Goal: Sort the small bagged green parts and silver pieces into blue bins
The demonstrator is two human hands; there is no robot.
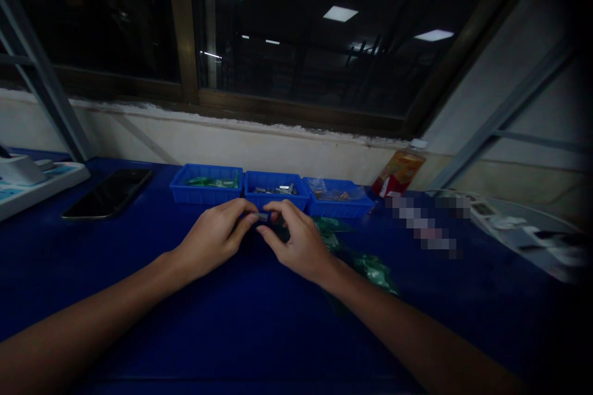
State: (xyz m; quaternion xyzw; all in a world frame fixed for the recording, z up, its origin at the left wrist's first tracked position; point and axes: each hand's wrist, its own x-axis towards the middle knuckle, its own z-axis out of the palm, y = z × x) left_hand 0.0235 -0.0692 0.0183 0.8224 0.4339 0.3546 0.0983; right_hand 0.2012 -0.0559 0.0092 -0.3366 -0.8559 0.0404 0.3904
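- One part (263, 217) is over the desk (231, 327), before the middle tray (262, 197).
- Left hand (214, 236) pinches it; right hand (301, 242) curls close, grip unclear.
- Weak pinch may let it drop.

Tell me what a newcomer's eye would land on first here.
Probably the two bare hands at the centre, over the blue tabletop: the left hand holds a small greyish piece, with the right hand close beside it. Next might come the row of three blue bins just beyond them, and the dark window above, dotted with bright light panels.
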